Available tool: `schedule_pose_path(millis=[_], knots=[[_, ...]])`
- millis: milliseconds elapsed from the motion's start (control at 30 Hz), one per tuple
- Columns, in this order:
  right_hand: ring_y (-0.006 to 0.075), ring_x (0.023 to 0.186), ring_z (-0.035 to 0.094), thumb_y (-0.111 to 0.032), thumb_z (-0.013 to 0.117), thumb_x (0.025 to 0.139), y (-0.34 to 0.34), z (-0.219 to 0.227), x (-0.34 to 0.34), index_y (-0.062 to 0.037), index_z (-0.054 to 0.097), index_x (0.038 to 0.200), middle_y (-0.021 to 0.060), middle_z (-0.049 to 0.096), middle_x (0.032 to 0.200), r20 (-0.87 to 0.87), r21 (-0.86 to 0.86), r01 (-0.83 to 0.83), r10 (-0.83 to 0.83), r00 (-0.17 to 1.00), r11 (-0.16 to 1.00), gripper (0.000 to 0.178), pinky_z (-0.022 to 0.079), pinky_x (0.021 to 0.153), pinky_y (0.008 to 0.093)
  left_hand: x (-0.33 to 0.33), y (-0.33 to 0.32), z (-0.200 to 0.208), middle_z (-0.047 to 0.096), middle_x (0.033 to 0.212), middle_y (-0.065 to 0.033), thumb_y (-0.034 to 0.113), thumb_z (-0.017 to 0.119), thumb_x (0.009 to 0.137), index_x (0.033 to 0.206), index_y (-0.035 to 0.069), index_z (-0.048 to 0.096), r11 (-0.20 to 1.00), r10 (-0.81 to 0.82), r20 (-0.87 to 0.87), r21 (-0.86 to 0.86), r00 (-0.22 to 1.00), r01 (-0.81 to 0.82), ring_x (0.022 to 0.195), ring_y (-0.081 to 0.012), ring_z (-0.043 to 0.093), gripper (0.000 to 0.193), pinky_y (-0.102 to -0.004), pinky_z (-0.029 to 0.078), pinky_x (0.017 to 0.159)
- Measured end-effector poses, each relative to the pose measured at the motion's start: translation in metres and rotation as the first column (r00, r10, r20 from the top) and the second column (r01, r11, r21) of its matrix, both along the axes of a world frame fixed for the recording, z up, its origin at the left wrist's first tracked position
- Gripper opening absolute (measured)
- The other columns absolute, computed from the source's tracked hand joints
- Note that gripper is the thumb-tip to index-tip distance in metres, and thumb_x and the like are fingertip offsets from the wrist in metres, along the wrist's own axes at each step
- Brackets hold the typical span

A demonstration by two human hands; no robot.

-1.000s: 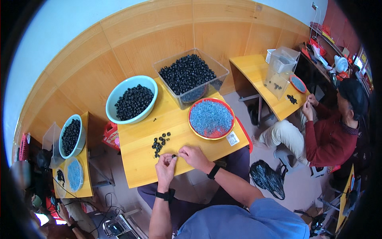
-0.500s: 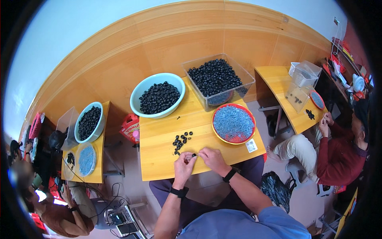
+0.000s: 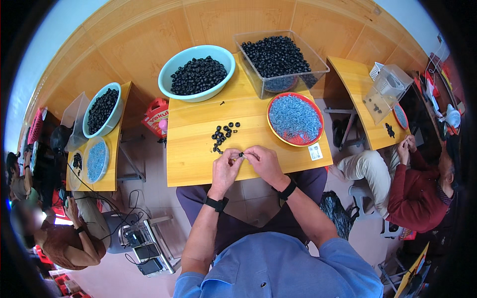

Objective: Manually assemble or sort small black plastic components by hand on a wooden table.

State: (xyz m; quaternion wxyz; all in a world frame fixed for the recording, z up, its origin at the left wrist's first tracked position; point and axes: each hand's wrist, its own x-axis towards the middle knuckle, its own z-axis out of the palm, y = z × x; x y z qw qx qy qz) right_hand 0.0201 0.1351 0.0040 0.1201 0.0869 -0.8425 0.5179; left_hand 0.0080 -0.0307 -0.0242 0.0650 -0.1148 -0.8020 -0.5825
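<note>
My left hand (image 3: 226, 167) is pinched on a small black ring-shaped piece (image 3: 241, 154) just above the table's near edge. The fingers of my right hand (image 3: 264, 162) are closed together and meet that piece from the right; whatever they hold is too small to make out. Beyond my left hand, several loose black ring-shaped pieces (image 3: 222, 133) lie scattered on the yellow table (image 3: 194, 164). To the far right of my hands, a red dish (image 3: 304, 139) with a yellow rim holds a heap of small blue-grey screws (image 3: 293, 113).
A pale blue basin (image 3: 166, 84) and a clear plastic bin (image 3: 315, 73), both full of black pieces, stand at the table's far side. One co-worker (image 3: 417, 198) sits at a right-hand table, another (image 3: 69, 238) at a left-hand one. A black bag (image 3: 338, 211) lies beside my leg.
My view has tilted, so the table sits higher in the picture. My right fingertips have come closer to the black piece in my left hand, which stays pinched.
</note>
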Motion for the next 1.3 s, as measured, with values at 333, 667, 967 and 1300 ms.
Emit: schedule_pose_path(millis=[333, 667, 967, 1300], knots=[[0.0322, 0.081, 0.069, -0.008, 0.069, 0.088, -0.003, 0.011, 0.000, -0.0014, 0.069, 0.092, 0.0141, 0.070, 0.087, -0.087, 0.151, 0.001, 0.012, 0.996, 0.988, 0.008, 0.055, 0.070, 0.0398, 0.005, 0.000, 0.007, 0.075, 0.088, -0.0116, 0.006, 0.075, 0.090, 0.106, 0.001, 0.066, 0.999, -0.035, 0.036, 0.013, 0.999, 0.034, 0.067, -0.0123, 0.065, 0.019, -0.0268, 0.052, 0.062], [0.0292, 0.076, 0.069, -0.009, 0.071, 0.086, -0.007, 0.021, -0.003, -0.0022, 0.069, 0.092, 0.0127, 0.069, 0.085, -0.042, 0.126, -0.038, 0.043, 0.998, 0.991, 0.009, 0.054, 0.068, 0.0373, 0.005, -0.003, 0.009, 0.075, 0.086, -0.0126, 0.009, 0.075, 0.091, 0.107, 0.001, 0.066, 0.998, -0.037, 0.046, 0.059, 0.998, 0.035, 0.072, -0.0153, 0.070, 0.020, -0.0290, 0.053, 0.064], [0.0298, 0.077, 0.068, -0.012, 0.070, 0.088, 0.004, 0.024, -0.060, 0.0000, 0.070, 0.095, 0.0152, 0.070, 0.087, -0.061, 0.255, -0.043, 0.060, 0.996, 0.966, 0.013, 0.053, 0.069, 0.0387, 0.005, -0.004, 0.018, 0.069, 0.082, -0.0018, 0.007, 0.075, 0.091, 0.105, -0.002, 0.068, 0.997, -0.054, 0.166, 0.068, 0.985, 0.044, 0.073, -0.0060, 0.059, 0.018, -0.0232, 0.051, 0.069], [0.0379, 0.089, 0.068, -0.014, 0.065, 0.089, -0.011, 0.008, -0.091, -0.0027, 0.072, 0.090, 0.0180, 0.070, 0.092, 0.044, 0.593, -0.062, 0.045, 0.998, 0.803, 0.014, 0.053, 0.080, 0.0487, 0.002, -0.001, 0.008, 0.070, 0.084, -0.0015, 0.005, 0.074, 0.091, 0.107, -0.002, 0.069, 0.991, -0.031, 0.131, 0.135, 0.991, 0.014, 0.076, -0.0056, 0.061, 0.018, -0.0232, 0.051, 0.070]])
